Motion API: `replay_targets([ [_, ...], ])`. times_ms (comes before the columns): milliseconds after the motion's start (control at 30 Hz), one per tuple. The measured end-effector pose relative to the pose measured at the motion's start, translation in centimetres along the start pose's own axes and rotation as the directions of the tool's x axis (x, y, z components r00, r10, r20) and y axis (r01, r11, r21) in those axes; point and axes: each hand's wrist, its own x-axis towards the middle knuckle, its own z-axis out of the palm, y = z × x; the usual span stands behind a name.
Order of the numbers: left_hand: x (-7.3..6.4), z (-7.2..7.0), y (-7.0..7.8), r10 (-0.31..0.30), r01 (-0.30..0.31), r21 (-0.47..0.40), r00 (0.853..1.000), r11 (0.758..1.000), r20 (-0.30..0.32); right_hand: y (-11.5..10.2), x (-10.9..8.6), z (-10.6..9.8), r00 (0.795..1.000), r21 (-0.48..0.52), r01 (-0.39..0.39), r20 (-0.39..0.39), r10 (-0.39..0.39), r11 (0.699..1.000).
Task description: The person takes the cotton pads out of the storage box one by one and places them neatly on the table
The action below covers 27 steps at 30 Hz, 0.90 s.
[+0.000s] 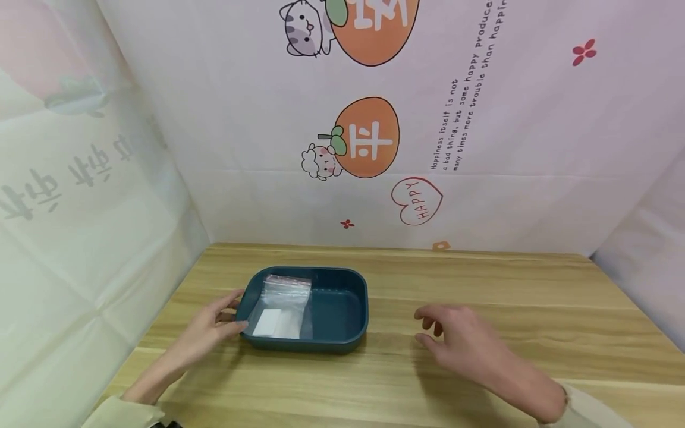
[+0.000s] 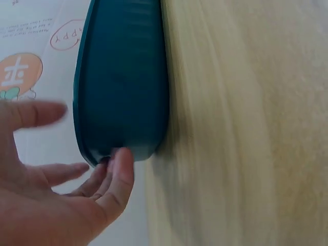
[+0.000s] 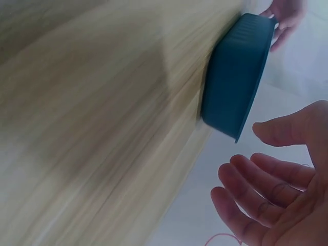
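A dark teal rectangular tray (image 1: 337,315) with rounded corners sits on the wooden table. In its left half lies a clear zip bag (image 1: 286,291) with a white rectangular piece (image 1: 270,323) in or under it; which one I cannot tell. My left hand (image 1: 206,327) is at the tray's left end. In the left wrist view, its fingertips (image 2: 123,164) reach the end wall while the thumb stands apart from the rim. To the right of the tray, my right hand (image 1: 460,339) hovers over the table, fingers loosely bent and holding nothing.
The wooden table (image 1: 508,285) spreads out around the tray. Behind it hangs a white printed cloth (image 1: 257,196) with cartoon figures and lettering. More cloth (image 1: 80,255) encloses the left side, and another sheet stands at the right.
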Motion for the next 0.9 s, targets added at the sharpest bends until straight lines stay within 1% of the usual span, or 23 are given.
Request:
replay_targets([
  [133,0.1,-0.4,-0.8,-0.013,0.016,-0.043,0.996,0.999,0.085,-0.7,0.8,0.0,0.999,0.112,-0.029,0.049,0.024,0.993],
  [233,0.2,-0.7,-1.3,0.002,0.010,-0.088,0.990,0.996,0.139,-1.1,1.6,0.2,0.996,0.224,-0.062,0.077,0.046,0.973],
  [300,0.2,-0.7,-1.5,0.020,-0.003,-0.105,0.987,0.994,0.158,-1.3,2.1,0.5,0.995,0.298,-0.073,0.087,0.049,0.952],
  [367,0.2,-0.7,-1.7,0.046,-0.029,-0.108,0.986,0.994,0.160,-1.4,2.5,0.7,0.994,0.362,-0.084,0.098,0.052,0.928],
  [433,0.2,-0.7,-1.7,0.054,-0.035,-0.117,0.985,0.992,0.164,-1.6,2.9,0.9,0.993,0.406,-0.083,0.107,0.043,0.910],
  [533,0.3,-0.6,-1.7,0.064,-0.043,-0.122,0.984,0.992,0.166,-1.9,3.4,1.2,0.992,0.439,-0.086,0.120,0.036,0.894],
  [633,0.3,-0.6,-1.8,0.073,-0.050,-0.133,0.982,0.990,0.172,-2.4,3.8,1.4,0.993,0.452,-0.067,0.119,0.015,0.889],
  [733,0.3,-0.6,-1.8,0.072,-0.043,-0.161,0.981,0.986,0.183,-2.9,4.1,1.5,0.993,0.466,-0.052,0.119,-0.004,0.883],
  [900,0.3,-0.5,-1.9,0.069,-0.033,-0.191,0.980,0.981,0.187,-3.6,4.5,1.4,0.991,0.480,-0.056,0.135,-0.010,0.875],
])
